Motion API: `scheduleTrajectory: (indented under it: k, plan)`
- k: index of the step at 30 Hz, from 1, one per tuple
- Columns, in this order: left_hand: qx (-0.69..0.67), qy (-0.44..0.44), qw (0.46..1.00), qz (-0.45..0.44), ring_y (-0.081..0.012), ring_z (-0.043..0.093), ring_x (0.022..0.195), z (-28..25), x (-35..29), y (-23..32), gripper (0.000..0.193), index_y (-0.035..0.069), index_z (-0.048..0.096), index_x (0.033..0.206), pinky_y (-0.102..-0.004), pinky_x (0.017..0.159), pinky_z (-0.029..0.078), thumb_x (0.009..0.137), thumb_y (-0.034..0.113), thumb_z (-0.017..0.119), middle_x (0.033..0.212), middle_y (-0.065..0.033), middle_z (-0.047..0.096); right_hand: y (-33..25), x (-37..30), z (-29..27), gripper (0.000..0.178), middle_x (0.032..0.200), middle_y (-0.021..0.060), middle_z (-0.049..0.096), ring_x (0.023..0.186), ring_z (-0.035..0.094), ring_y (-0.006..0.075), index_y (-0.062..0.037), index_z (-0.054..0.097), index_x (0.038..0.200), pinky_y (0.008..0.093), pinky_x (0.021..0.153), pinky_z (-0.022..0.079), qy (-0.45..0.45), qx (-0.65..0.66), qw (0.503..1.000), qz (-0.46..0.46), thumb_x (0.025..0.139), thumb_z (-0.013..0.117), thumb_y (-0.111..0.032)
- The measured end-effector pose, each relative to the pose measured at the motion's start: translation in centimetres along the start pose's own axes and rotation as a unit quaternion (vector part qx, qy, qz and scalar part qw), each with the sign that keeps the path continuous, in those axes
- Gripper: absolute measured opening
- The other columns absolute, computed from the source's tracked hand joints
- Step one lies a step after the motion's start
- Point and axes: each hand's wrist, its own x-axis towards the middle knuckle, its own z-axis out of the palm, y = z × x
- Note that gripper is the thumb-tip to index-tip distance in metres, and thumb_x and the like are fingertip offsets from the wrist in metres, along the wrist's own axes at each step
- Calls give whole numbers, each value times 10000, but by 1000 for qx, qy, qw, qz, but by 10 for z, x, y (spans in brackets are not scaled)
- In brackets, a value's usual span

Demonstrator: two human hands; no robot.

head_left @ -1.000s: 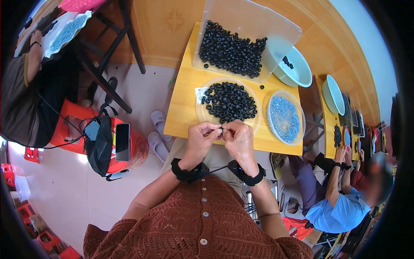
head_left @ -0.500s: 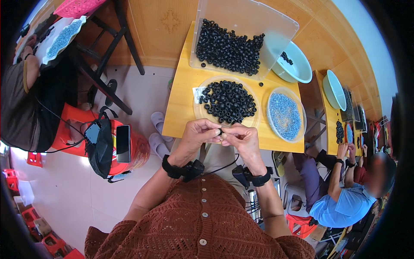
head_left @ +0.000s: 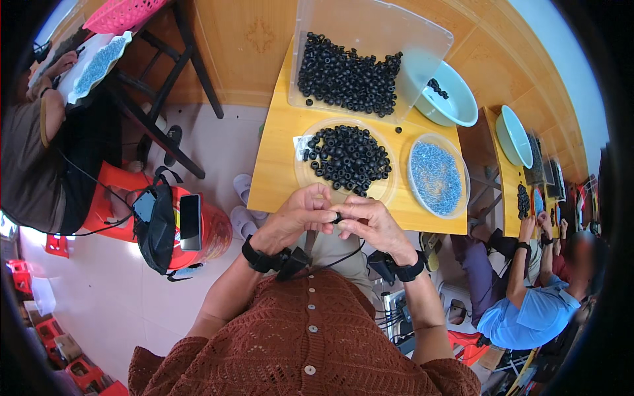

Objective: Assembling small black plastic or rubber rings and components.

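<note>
Just in front of the yellow table's near edge, my left hand (head_left: pixel 300 216) and my right hand (head_left: pixel 371 221) meet, pinching one small black ring-shaped part (head_left: pixel 336 218) between their fingertips. Fingers cover much of it. Beyond them on the table, a round clear tray (head_left: pixel 310 184) bears a heap of black ring-shaped parts (head_left: pixel 348 157) like it. To its right lies an oval clear tray (head_left: pixel 465 191) spread with small blue translucent pieces (head_left: pixel 436 177), too small to name.
A clear plastic bin (head_left: pixel 422 39) with many black parts lies at the table's back, beside a pale green basin (head_left: pixel 465 119). At left, a red stool (head_left: pixel 214 224) carries a phone (head_left: pixel 190 221) and black bag (head_left: pixel 153 237). People work at both sides, one in a blue shirt (head_left: pixel 528 320).
Both hands have shifted slightly toward me, still pinching the black part, with my fingers repositioned around it. The person at the left has moved their hand farther up over their table.
</note>
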Motion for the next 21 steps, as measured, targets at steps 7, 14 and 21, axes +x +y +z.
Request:
scheduleTrajectory:
  k: [7,14,21]
  plan:
    - [-44,-15,998,-36,-117,604,713,-2,1,-4,266,73,450,981,-226,612,510,789,38,631,854,-47,600,0,-6,10,262,752,53,489,654,552,129,1,594,1079,241,557,464,32,-90,995,-15,822,601,-53]
    - [-2,-53,997,-54,-89,587,723,-8,-7,-8,266,78,453,1020,-211,652,498,815,87,622,867,-18,573,-12,-14,25,308,836,137,532,748,549,290,-17,574,1086,353,658,451,41,-209,977,-31,792,626,-93]
    - [132,62,984,104,-63,546,722,30,5,-21,203,23,570,1000,-213,668,454,892,192,537,833,-11,598,2,-14,47,167,802,174,558,681,574,314,49,589,886,358,605,457,143,-272,950,-58,729,617,1]
